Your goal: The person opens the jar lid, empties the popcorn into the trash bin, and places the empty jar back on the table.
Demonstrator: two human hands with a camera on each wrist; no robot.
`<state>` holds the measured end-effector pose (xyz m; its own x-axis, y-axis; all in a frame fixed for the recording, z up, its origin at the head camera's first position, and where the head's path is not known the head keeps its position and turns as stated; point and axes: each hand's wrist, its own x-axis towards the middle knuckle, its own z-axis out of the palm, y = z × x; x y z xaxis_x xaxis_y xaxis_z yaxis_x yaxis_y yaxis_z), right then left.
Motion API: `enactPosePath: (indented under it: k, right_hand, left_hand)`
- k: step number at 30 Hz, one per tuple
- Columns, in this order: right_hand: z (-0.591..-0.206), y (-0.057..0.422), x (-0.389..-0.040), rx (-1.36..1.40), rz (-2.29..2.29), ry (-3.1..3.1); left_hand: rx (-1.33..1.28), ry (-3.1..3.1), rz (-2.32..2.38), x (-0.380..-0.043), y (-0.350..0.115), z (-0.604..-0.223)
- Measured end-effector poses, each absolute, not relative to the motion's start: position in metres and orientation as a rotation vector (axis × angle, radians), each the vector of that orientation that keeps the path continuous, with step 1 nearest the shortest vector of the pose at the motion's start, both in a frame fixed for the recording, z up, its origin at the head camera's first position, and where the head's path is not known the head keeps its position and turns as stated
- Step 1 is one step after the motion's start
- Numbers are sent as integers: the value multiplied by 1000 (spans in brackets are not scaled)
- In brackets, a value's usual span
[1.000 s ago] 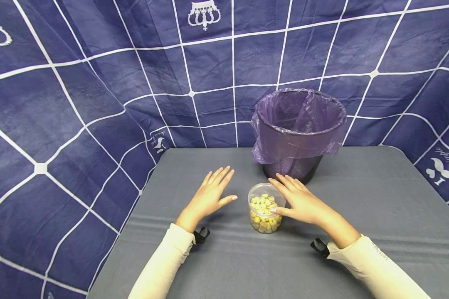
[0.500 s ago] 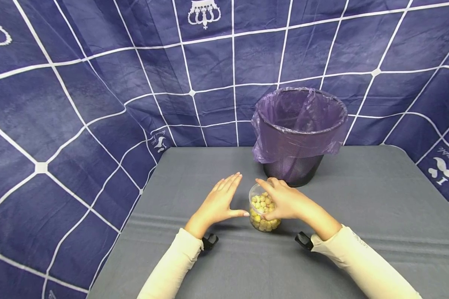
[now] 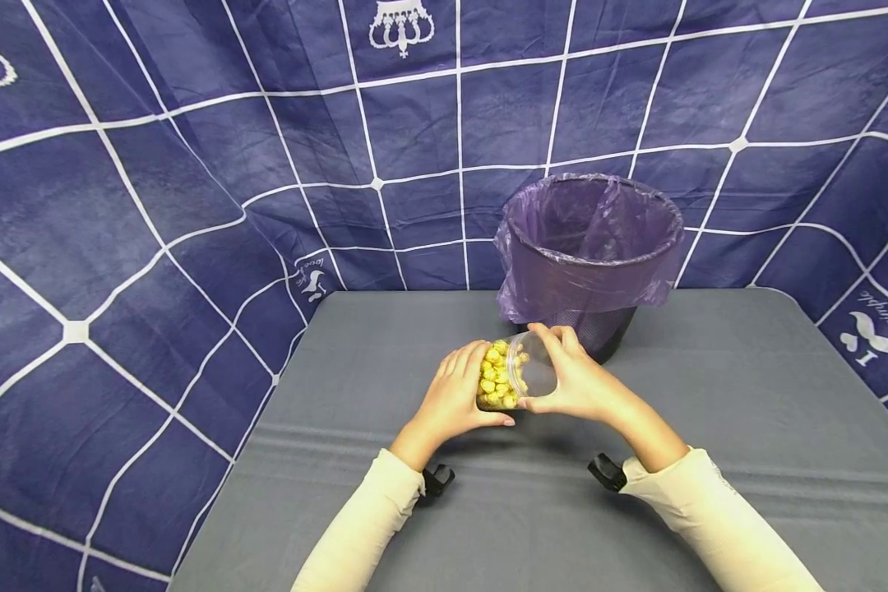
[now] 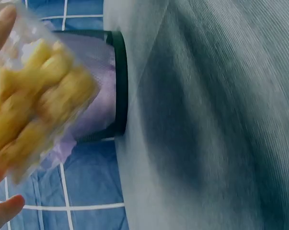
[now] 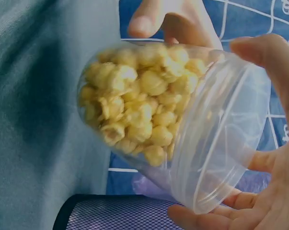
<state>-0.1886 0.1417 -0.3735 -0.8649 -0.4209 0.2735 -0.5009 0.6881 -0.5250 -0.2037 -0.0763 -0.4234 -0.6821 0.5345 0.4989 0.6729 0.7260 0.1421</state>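
A clear plastic tub (image 3: 514, 374) of yellow popcorn pieces (image 3: 494, 376) is lifted off the grey table (image 3: 710, 395) and tipped on its side, lid toward the right. My left hand (image 3: 455, 395) cups its base end. My right hand (image 3: 573, 378) grips the lid end with curled fingers. In the right wrist view the tub (image 5: 178, 129) fills the frame, with the lid (image 5: 225, 143) in my fingers (image 5: 269, 52). In the left wrist view the tub (image 4: 34, 96) shows blurred at the left, between my fingertips (image 4: 3, 21).
A black mesh bin (image 3: 588, 247) lined with a purple bag stands just behind the hands; it also shows as the bin (image 4: 113, 86) in the left wrist view. A blue checked cloth (image 3: 192, 164) hangs behind and to the left of the table.
Both hands closed in on the tub, lifted it off the table and tipped it onto its side. It moved slightly toward the bin.
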Motion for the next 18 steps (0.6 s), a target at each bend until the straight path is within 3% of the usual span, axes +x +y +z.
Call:
enactPosePath:
  k: [8,18]
  right_hand:
    - [-372,140,-188,674,1033,-2734]
    - [-376,145,-190,793,974,-2696]
  left_hand:
    - [-854,-2343,-431,-209,-66,-428]
    - [-871,-2249,-385,-212,-68,-424]
